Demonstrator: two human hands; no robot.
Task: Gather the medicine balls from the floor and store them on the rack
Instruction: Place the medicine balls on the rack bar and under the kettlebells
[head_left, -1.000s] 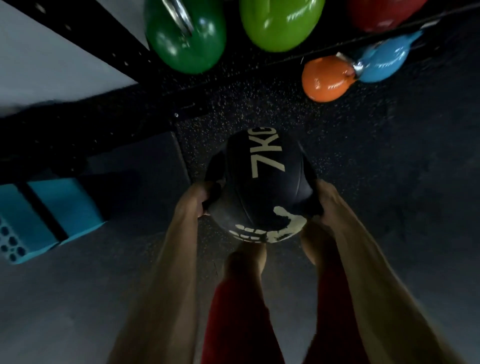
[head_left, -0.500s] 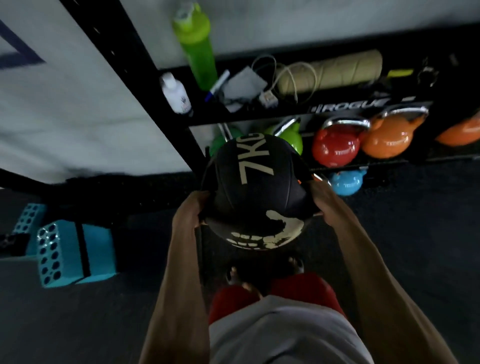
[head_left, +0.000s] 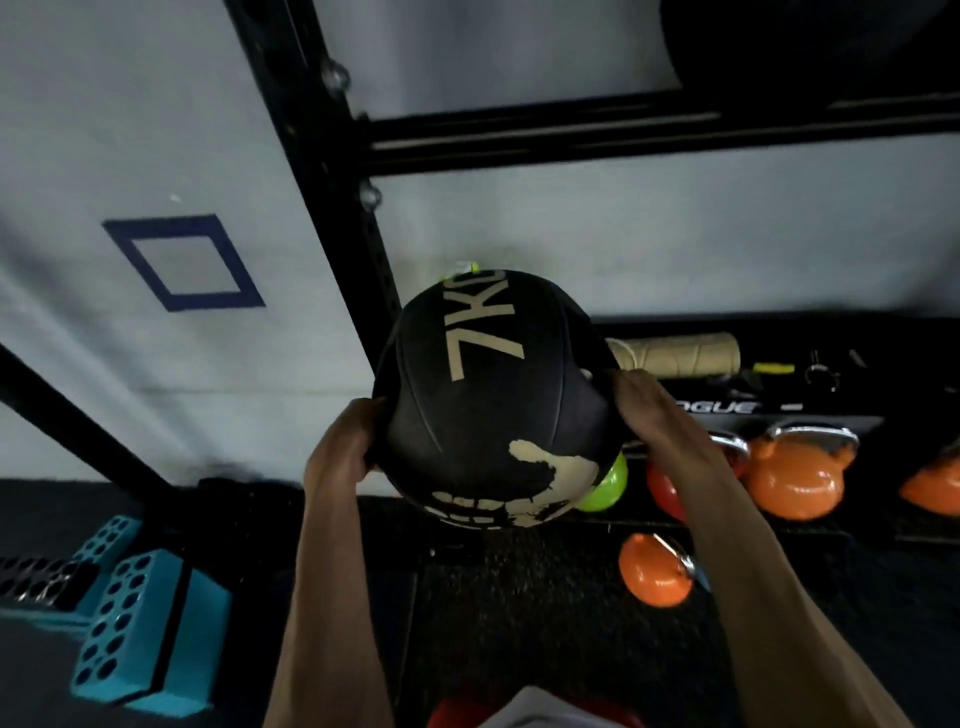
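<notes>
Fingers (head_left: 370, 415) of the left hand (head_left: 340, 449) curl round the left side of a big round black rubber medicine ball (head_left: 493, 405) with "7KG" on it in pale letters. The right hand (head_left: 647, 410) grips the other side the same way. Both hands hold the ball up in the air, in front of the tall black metal rack (head_left: 322, 208) and below its cross bar. A shiny orange kettlebell (head_left: 795, 480) sits on the low shelf to the right. A smaller orange kettlebell (head_left: 655, 574) lies on the dark floor near it. Bright blue blocks with holes (head_left: 135, 623) sit on the floor at the left.
</notes>
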